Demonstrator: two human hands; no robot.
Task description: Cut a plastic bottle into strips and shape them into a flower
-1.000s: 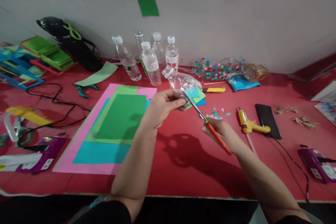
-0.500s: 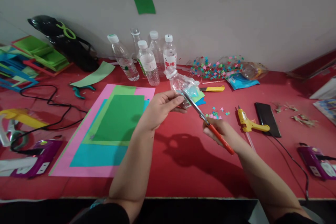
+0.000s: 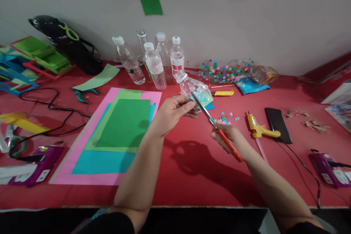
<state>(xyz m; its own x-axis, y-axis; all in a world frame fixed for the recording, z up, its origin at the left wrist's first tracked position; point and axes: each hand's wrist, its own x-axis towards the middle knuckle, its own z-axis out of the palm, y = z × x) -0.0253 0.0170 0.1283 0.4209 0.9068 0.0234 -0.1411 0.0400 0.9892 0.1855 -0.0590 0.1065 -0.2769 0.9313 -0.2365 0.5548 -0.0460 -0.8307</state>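
My left hand [image 3: 171, 113] has its thumb and fingers pinched nearly closed on the near part of a crumpled clear plastic bottle [image 3: 193, 87], its neck pointing up and away to the left. My right hand [image 3: 229, 137] is curled around the red-handled scissors [image 3: 229, 143]; the metal blades slant up to the left and their tips reach the bottle beside my left thumb. I can't tell how far apart the blades are, or whether they pass through the plastic. The fingertips under the bottle are partly hidden, and so are most of my right fingers, behind the handles.

The bottle is above the red desk [image 3: 192, 190], in front of 5 upright clear bottles [image 3: 155, 67]. At least 4 of those have caps; the thin bottle at the back is partly covered by the others, and I can't make out any liquid. Through the plastic I hold, light green and blue paper [image 3: 210, 103] shows; whether anything is inside is unclear. To the right, many colored stars [image 3: 219, 73] lie in or behind see-through plastic, near a clear bottle on its side [image 3: 263, 74]. The purple power strip [image 3: 329, 170] runs out of view at the right edge.
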